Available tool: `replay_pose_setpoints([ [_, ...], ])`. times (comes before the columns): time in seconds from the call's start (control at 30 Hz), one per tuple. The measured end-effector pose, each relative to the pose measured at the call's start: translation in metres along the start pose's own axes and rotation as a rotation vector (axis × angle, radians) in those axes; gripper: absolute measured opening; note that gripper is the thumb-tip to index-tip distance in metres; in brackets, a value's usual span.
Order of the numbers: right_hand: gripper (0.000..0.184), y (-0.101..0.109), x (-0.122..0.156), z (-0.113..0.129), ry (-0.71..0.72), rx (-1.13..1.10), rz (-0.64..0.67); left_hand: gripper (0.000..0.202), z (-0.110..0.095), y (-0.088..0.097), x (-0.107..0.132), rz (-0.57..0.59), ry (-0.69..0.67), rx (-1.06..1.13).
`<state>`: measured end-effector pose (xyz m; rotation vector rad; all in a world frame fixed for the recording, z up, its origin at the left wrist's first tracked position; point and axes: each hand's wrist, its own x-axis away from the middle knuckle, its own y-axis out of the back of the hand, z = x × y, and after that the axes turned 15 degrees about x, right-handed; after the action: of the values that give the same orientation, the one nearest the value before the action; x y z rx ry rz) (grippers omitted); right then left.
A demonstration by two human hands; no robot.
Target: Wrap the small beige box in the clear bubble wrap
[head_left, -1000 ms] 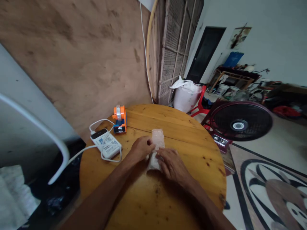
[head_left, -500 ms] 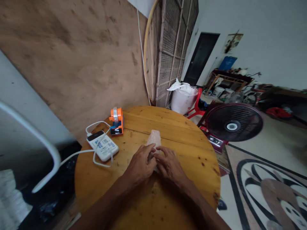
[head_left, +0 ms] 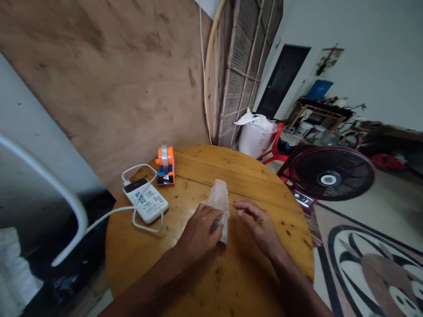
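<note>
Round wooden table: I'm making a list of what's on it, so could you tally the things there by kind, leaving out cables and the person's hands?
Pale translucent bundle: 1
Orange and blue tape dispenser: 1
White boxy device: 1
Total: 3

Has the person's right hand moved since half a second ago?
Yes: the right hand has shifted rightward, farther from the orange tape dispenser on the table, and is now apart from the pale packet.

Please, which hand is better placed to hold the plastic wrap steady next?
Probably the left hand: its fingers and thumb touch the plastic wrap, while the right hand is apart from it, with a visible gap between.
</note>
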<state>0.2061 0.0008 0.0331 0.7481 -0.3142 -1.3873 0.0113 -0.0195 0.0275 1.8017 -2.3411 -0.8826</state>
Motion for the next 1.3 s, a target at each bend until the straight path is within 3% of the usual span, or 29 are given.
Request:
replay_pose_setpoints([
  [0.07,0.027,0.006,-0.014,-0.004,-0.179,-0.070,0.013,0.021,-0.001,0.001,-0.001,0.014,-0.011,-0.007],
  [0.17,0.034,0.006,-0.038,-0.010,-0.415,-0.164,0.147,0.021,0.000,0.001,-0.001,0.025,-0.023,-0.018],
  [0.23,0.030,0.000,-0.054,-0.013,-0.470,-0.166,0.210,0.020,0.000,0.000,-0.001,0.030,-0.033,-0.021],
  [0.53,0.022,-0.029,-0.089,-0.024,-0.370,-0.122,0.242,0.018,0.006,0.000,-0.001,0.050,-0.076,0.006],
  [0.83,0.024,-0.035,-0.087,-0.030,-0.266,-0.264,0.232,0.016,0.004,0.002,0.000,0.057,-0.091,-0.016],
  [1.07,0.032,-0.030,-0.084,-0.033,-0.334,-0.300,0.227,0.017,0.001,0.002,0.001,0.070,-0.090,-0.030],
  [1.3,0.023,-0.030,-0.085,-0.036,-0.334,-0.348,0.249,0.017,0.004,0.002,-0.001,0.083,-0.097,-0.017],
])
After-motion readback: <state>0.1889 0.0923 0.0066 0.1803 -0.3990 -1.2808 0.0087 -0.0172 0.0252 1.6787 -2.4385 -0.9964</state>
